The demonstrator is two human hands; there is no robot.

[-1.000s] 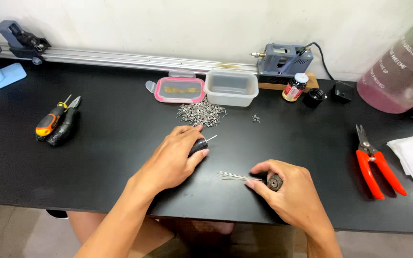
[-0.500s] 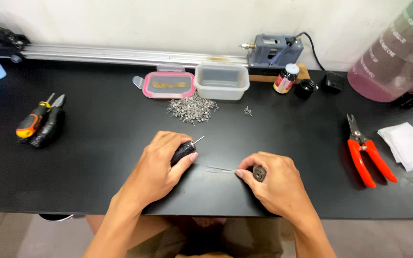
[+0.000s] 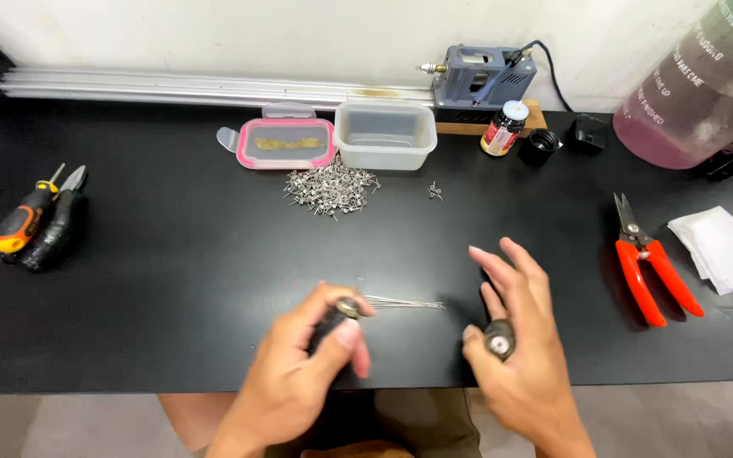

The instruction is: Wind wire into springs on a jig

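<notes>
a big black desk (image 3: pixel 171 254) fills the view. at the far right stands a big jug (image 3: pixel 706 85) with pink water in it. a long silver rail (image 3: pixel 197 87) runs along the wall at the back, with a small grey machine (image 3: pixel 481 76) at its end. in front of the rail sit a clear tub (image 3: pixel 383 136) and a pink lid (image 3: pixel 286 142), and just in front of them is a pile of tiny metal bits (image 3: pixel 331 188). red cutters (image 3: pixel 651 263) lie on the right near a white cloth (image 3: pixel 723 248). an orange screwdriver (image 3: pixel 23 220) lies far left.

the left hand (image 3: pixel 299 382) is closed around a small dark tool (image 3: pixel 332 318), near the front edge of the desk. thin wires (image 3: pixel 405 303) stick out from the tool toward the right hand (image 3: pixel 519 356). the right hand has its fingers spread open, but its thumb and palm hold a small round black thing (image 3: pixel 499 339).
</notes>
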